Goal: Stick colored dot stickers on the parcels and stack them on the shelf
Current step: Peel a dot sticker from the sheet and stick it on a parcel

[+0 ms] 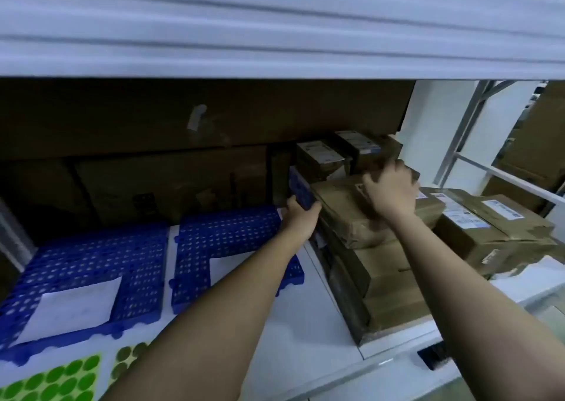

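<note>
step: seating brown paper-wrapped parcel [345, 214] on stack | left hand [301, 217] fingers clamped on its end | right hand [389, 189] fingers spread, pressing top | I'd square edges before releasing

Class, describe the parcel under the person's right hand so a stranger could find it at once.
Start at the white shelf and go to the stack of brown parcels at its right end. The top parcel is the one. Unlike the others, the right hand rests on it and the left hand touches its left end.

blue perforated mats [91, 266], white paper [73, 309]
</note>
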`<state>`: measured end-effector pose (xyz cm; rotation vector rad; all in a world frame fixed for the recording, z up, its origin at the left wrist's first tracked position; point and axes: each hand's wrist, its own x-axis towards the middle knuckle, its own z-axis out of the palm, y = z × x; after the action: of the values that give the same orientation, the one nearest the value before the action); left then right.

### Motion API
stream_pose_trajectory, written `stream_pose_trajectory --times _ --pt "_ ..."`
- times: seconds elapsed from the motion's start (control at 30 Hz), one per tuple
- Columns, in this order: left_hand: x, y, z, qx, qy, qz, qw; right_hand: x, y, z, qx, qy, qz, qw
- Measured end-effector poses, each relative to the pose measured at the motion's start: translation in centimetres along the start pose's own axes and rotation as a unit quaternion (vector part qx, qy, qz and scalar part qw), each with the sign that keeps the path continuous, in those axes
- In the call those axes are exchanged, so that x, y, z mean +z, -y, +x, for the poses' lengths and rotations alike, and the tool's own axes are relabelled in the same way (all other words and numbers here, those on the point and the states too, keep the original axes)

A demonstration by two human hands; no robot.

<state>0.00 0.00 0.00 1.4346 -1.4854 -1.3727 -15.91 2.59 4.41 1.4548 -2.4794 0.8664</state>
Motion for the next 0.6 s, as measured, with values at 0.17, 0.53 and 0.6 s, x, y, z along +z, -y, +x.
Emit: stream_pose_trajectory --times 0.17,0.53,0.6 --pt "2.3 -0.6 0.7 -0.048 0.026 -0.073 0.996 -0.5 -5.0 2.8 0.106 0.043 -0.046 0.992" --pt "3.4 -0.7 0.8 -0.098 0.09 -0.177 0.975 -0.3 -8.2 2.9 0.142 0.046 -0.037 0.988" --pt "2.9 -0.4 0.8 -0.102 0.094 -0.196 0.971 -0.2 -7.9 2.8 0.147 0.039 -0.033 0.988"
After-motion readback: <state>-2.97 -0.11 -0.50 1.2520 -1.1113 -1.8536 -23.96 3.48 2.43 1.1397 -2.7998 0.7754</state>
